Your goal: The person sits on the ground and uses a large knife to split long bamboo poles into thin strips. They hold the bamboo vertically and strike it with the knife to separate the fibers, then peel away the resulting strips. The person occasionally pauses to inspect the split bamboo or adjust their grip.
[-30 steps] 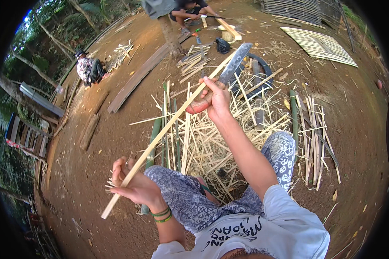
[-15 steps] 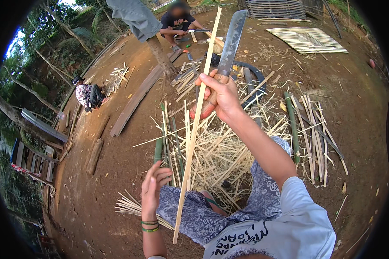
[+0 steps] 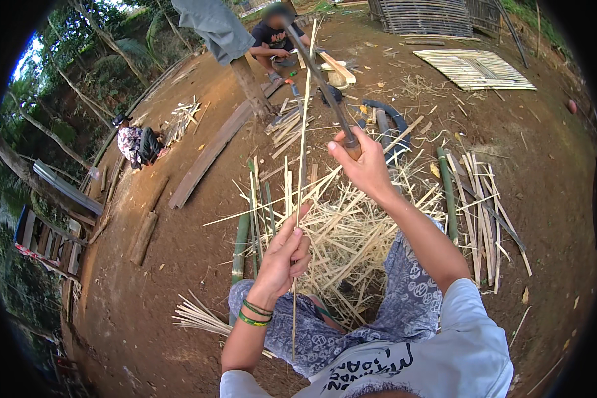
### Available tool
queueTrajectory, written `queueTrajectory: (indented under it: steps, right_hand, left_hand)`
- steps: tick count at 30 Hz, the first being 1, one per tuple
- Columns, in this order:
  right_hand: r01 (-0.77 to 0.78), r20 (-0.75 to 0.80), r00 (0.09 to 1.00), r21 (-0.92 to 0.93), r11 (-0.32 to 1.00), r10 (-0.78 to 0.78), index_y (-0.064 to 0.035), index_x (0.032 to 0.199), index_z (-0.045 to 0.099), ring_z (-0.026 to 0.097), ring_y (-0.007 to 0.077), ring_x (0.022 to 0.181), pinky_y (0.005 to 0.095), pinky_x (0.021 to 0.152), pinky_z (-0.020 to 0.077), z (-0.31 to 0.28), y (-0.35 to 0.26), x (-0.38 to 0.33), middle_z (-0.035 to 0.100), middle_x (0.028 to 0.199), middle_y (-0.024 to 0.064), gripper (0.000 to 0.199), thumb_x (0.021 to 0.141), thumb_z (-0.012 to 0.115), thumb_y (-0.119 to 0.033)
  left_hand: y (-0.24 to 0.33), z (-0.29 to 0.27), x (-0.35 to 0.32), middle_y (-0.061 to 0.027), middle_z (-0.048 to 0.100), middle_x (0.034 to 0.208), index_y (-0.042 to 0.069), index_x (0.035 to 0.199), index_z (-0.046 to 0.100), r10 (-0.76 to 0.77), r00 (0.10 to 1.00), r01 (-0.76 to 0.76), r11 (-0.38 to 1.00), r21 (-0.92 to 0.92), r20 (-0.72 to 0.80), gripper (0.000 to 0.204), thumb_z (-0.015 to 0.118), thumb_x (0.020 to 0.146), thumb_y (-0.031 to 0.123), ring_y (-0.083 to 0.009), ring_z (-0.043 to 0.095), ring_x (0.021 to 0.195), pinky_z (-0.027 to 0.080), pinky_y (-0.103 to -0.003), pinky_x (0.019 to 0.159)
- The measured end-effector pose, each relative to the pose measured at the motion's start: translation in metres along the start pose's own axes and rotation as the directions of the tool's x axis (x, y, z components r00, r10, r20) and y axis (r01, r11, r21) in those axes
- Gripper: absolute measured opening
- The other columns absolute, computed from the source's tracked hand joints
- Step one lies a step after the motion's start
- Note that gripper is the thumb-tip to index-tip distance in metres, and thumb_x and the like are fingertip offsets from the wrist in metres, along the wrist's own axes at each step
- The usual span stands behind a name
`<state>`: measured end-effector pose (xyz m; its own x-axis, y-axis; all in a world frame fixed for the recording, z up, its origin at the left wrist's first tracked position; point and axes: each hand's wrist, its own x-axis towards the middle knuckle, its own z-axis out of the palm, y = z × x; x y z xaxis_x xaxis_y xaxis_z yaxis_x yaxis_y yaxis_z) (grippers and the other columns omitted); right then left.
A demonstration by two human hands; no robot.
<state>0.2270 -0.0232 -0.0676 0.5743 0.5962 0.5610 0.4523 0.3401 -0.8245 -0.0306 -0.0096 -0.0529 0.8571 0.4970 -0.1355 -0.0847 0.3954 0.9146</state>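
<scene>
My left hand (image 3: 282, 259) is closed around a long thin bamboo strip (image 3: 304, 139), which stands nearly upright in front of me, narrow edge toward me. Its lower end reaches down over my lap. In my right hand (image 3: 367, 169) is a machete (image 3: 328, 89), gripped by its wooden handle. The blade slants up and to the left, seen almost edge-on, and its upper part lies close to the strip's top in the picture; whether they touch I cannot tell. Below both hands, between my legs, lies a heap of bamboo shavings (image 3: 345, 239).
Split strips (image 3: 487, 219) and a green bamboo pole (image 3: 447, 192) lie at right; a strip bundle (image 3: 202, 315) lies by my left leg. Ahead are a wooden post (image 3: 252, 89), a plank (image 3: 212, 156) and a crouching person (image 3: 272, 43). Another person (image 3: 136, 142) sits far left.
My left hand has risen and closed on the bamboo strip, which my right hand has let go. The machete has turned edge-on and tilted left as my right hand moved slightly right and down.
</scene>
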Motion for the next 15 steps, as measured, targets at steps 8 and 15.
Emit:
queueTrajectory:
  steps: [8,15]
  right_hand:
    - [0.454,0.26,0.889,-0.382,0.805,-0.377,-0.0075,0.085,0.061,0.058,0.0261,0.046,0.0374,0.044,0.039,0.0,0.008,-0.024,0.057,0.057,0.0066,0.024,0.081,0.078,-0.024]
    - [0.616,0.518,0.776,-0.5,0.609,-0.36,-0.0088,0.083,0.056,0.062,0.0337,0.053,0.0445,0.048,0.0455,-0.008,-0.01,-0.012,0.059,0.058,0.0089,0.022,0.079,0.073,-0.023]
  left_hand:
    - [-0.008,0.007,0.004,0.0048,0.034,0.069,0.007,0.15,0.035,0.045,0.994,-0.037,0.997,0.075,-0.097,0.045,0.036,0.109,0.024,-0.0033,0.031,0.052,0.026,-0.019,0.046]
    - [-0.03,-0.006,-0.008,0.0088,0.03,0.063,0.0,0.124,0.055,0.182,0.962,-0.117,0.948,0.294,-0.204,0.036,0.038,0.11,0.028,-0.0017,0.026,0.048,0.021,-0.02,0.043]
